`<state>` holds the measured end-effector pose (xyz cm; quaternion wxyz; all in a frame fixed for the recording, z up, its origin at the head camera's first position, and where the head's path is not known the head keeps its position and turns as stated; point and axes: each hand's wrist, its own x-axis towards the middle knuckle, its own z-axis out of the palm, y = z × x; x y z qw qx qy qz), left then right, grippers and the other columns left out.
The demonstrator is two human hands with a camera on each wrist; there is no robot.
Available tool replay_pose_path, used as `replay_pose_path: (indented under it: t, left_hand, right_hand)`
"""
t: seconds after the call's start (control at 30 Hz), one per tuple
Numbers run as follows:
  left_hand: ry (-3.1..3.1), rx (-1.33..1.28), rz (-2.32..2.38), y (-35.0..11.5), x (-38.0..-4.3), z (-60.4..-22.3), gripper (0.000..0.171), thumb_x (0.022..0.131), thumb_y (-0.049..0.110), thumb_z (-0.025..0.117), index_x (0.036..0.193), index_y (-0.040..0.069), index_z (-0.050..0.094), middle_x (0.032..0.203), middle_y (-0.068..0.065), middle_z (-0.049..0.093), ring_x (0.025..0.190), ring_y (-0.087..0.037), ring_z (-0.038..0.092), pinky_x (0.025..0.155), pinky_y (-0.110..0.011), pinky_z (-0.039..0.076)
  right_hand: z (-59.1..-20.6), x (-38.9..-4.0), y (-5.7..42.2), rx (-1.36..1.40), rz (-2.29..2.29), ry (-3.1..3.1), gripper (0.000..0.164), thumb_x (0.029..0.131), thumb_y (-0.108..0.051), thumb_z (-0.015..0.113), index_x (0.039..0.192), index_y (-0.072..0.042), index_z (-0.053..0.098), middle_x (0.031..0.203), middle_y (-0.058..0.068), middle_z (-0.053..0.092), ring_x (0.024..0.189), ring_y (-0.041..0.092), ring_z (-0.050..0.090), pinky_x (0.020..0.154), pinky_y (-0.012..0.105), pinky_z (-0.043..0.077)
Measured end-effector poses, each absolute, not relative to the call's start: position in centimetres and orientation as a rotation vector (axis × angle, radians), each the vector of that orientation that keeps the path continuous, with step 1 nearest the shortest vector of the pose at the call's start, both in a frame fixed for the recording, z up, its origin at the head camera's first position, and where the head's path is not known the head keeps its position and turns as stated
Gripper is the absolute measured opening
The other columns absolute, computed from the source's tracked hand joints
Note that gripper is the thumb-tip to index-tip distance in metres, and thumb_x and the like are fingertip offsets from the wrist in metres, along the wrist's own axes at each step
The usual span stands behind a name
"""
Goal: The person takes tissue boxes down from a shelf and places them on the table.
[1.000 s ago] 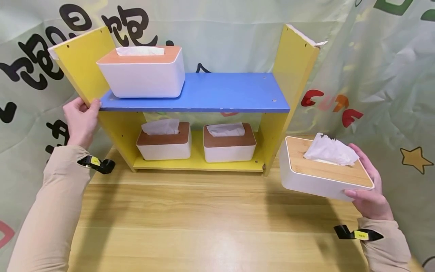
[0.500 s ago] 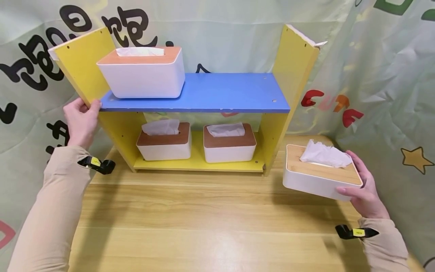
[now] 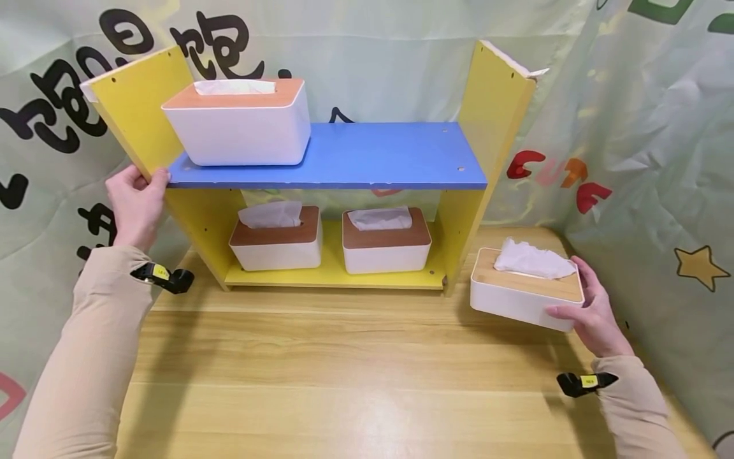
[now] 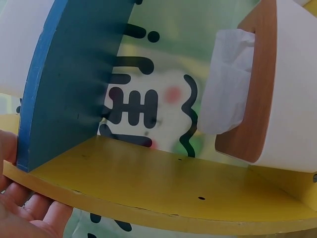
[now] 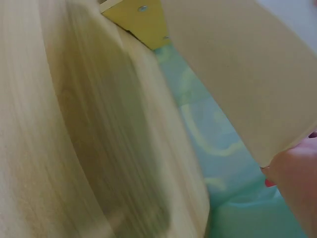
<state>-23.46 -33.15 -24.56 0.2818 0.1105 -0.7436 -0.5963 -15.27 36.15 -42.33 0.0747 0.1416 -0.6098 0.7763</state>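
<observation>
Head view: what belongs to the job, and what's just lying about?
Likely the job:
white pale-wood-lidded tissue box, in right hand
yellow-and-blue shelf unit, gripped by left hand
three brown-lidded white tissue boxes

Just around:
pale-green printed cloth
wood-grain table

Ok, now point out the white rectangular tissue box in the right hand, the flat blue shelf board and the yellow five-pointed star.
Tissue box [image 3: 518, 305], head view, white front wall.
Shelf board [image 3: 385, 153], head view, bare top surface.
Star [image 3: 702, 268], head view, middle.
</observation>
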Motion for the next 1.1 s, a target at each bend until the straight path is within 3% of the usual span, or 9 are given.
replay_pose_path:
  t: [0.27, 0.5, 0.6, 0.7, 0.8, 1.0, 1.1]
  left_hand:
    - [-2.025, 0.326, -1.573, -33.3, -23.3, -24.5, 0.006, 0.095, 0.02, 0.063, 0.099, 0.022, 0.067, 0.072, 0.023, 0.065, 0.074, 0.001, 0.059, 0.059, -0.011, 0.044]
    - [-2.05, 0.324, -1.544, -33.2, -23.3, -24.5, 0.008, 0.096, 0.021, 0.061, 0.101, 0.022, 0.067, 0.072, 0.024, 0.064, 0.073, 0.001, 0.059, 0.058, -0.011, 0.043]
    - [-2.037, 0.318, -1.562, -33.2, -23.3, -24.4, 0.008, 0.095, 0.02, 0.062, 0.101, 0.021, 0.067, 0.071, 0.023, 0.065, 0.073, 0.001, 0.059, 0.058, -0.011, 0.044]
    - [-2.016, 0.309, -1.582, -33.2, -23.3, -24.4, 0.007, 0.095, 0.019, 0.062, 0.098, 0.021, 0.068, 0.07, 0.023, 0.065, 0.072, 0.002, 0.059, 0.059, -0.011, 0.044]
    - [-2.008, 0.306, -1.583, -33.1, -23.3, -24.4, 0.006, 0.094, 0.018, 0.062, 0.096, 0.022, 0.067, 0.07, 0.022, 0.065, 0.071, 0.002, 0.059, 0.06, -0.01, 0.045]
    - [-2.011, 0.3, -1.575, -33.1, -23.3, -24.4, 0.006, 0.095, 0.019, 0.062, 0.096, 0.022, 0.067, 0.07, 0.023, 0.064, 0.071, 0.002, 0.059, 0.06, -0.01, 0.045]
    - [-2.002, 0.297, -1.591, -33.2, -23.3, -24.4, 0.007, 0.095, 0.018, 0.062, 0.096, 0.021, 0.068, 0.07, 0.022, 0.065, 0.071, 0.002, 0.059, 0.058, -0.01, 0.044]
  right_hand:
    - [-42.6, -16.5, 35.9, 0.411, 2.287, -1.948, 0.097, 0.072, 0.031, 0.054, 0.148, -0.021, 0.022, 0.14, -0.009, 0.037, 0.118, 0.0, 0.047, 0.091, 0.01, 0.049]
    - [-42.7, -17.1, 36.9, 0.359, 2.2, -2.164, 0.112, 0.076, 0.023, 0.062, 0.158, -0.014, -0.004, 0.145, -0.014, 0.025, 0.122, -0.004, 0.035, 0.093, 0.004, 0.043]
    - [-42.8, -17.4, 37.3, 0.347, 2.171, -2.22, 0.113, 0.076, 0.022, 0.062, 0.158, -0.011, -0.009, 0.145, -0.013, 0.024, 0.123, -0.004, 0.033, 0.093, 0.003, 0.042]
    - [-42.9, -17.7, 37.6, 0.35, 2.17, -2.253, 0.113, 0.077, 0.021, 0.063, 0.158, -0.011, -0.008, 0.15, -0.009, 0.02, 0.124, -0.003, 0.032, 0.093, 0.003, 0.042]
    - [-43.1, -18.0, 37.9, 0.379, 2.18, -2.299, 0.113, 0.078, 0.019, 0.064, 0.159, -0.012, -0.01, 0.16, -0.005, 0.006, 0.132, -0.006, 0.024, 0.095, 0.001, 0.038]
    - [-43.2, -18.6, 38.6, 0.313, 2.091, -2.43, 0.112, 0.079, 0.015, 0.066, 0.158, -0.013, -0.009, 0.162, 0.001, 0.009, 0.126, -0.011, 0.033, 0.098, 0.002, 0.035]
    - [-42.9, -18.6, 39.1, 0.265, 1.97, -2.598, 0.117, 0.082, 0.009, 0.067, 0.158, -0.011, -0.019, 0.167, 0.012, -0.008, 0.13, -0.017, 0.024, 0.102, 0.0, 0.025]
